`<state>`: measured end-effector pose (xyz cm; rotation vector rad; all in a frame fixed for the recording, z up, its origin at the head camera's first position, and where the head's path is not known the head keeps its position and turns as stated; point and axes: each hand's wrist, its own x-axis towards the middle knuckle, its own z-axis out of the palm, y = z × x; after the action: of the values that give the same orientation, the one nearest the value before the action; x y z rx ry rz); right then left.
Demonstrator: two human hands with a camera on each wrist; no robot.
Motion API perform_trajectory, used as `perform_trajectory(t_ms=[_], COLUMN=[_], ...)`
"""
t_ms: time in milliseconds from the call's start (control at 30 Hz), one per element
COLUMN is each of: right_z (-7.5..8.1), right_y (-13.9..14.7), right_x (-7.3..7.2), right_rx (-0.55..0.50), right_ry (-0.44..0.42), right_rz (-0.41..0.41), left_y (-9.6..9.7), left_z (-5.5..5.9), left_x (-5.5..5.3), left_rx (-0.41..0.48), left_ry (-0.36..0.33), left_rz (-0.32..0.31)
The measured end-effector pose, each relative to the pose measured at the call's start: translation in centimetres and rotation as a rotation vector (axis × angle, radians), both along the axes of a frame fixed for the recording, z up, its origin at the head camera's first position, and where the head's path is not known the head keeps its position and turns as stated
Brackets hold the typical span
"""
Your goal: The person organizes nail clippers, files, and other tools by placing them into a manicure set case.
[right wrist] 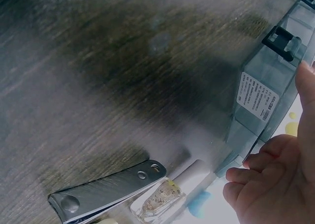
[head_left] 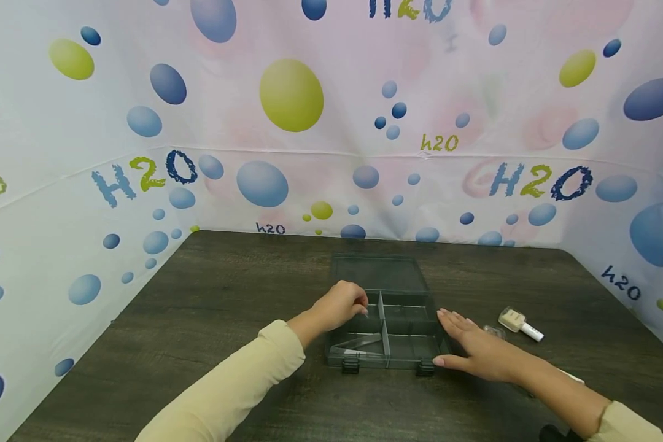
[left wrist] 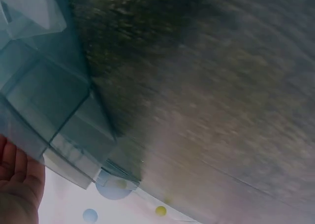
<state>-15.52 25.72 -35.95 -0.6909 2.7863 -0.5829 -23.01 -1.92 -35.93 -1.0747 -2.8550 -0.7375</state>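
Note:
A translucent grey organizer box (head_left: pixel 414 362) lies open on the dark table, its lid (head_left: pixel 378 273) folded back. Upright dividers (head_left: pixel 385 334) split it, and a clear strip (head_left: pixel 359 341) leans diagonally in the front-left compartment. My left hand (head_left: pixel 339 305) is over the back-left compartment, fingers bent down and thumb near the fingertips; I cannot tell whether it pinches something. My right hand (head_left: pixel 475 347) lies along the box's right side with extended fingers. In the right wrist view its thumb is near the front latch (right wrist: pixel 281 43), beside a white label (right wrist: pixel 257 96).
Right of the box lie a cream nail polish bottle (head_left: pixel 514 319) with a white cap and a small clear container (head_left: pixel 494 331). The right wrist view shows a metal nail clipper (right wrist: pixel 108 189) and a speckled clear container (right wrist: pixel 160 199). A dark object (head_left: pixel 555 434) shows at the bottom edge.

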Motion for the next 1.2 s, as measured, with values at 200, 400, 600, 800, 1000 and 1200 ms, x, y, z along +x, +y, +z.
perform_trajectory(t_ms=[200,400,600,800,1000,1200], right_z=[0.0,-0.1,-0.2,-0.2,-0.1,-0.1], right_y=[0.0,0.0,0.0,0.1,0.1,0.0], right_x=[0.0,-0.1,-0.1,-0.1,0.0,0.0], right_rx=[0.001,0.006,0.008,0.010,0.009,0.009], right_ry=[-0.003,0.003,0.012,0.010,0.008,0.011], right_rz=[-0.004,-0.006,-0.004,-0.006,-0.008,-0.010], left_y=[0.7,0.8,0.4,-0.1,-0.6,-1.0], left_z=[0.0,-0.1,-0.3,0.0,0.6,1.2], left_x=[-0.1,0.0,-0.2,-0.1,0.0,0.4], left_rx=[-0.079,-0.097,-0.086,-0.055,0.016,0.112], left_ry=[-0.037,-0.039,-0.032,0.002,0.051,0.098], left_rz=[0.021,0.024,0.016,0.012,0.003,-0.046])
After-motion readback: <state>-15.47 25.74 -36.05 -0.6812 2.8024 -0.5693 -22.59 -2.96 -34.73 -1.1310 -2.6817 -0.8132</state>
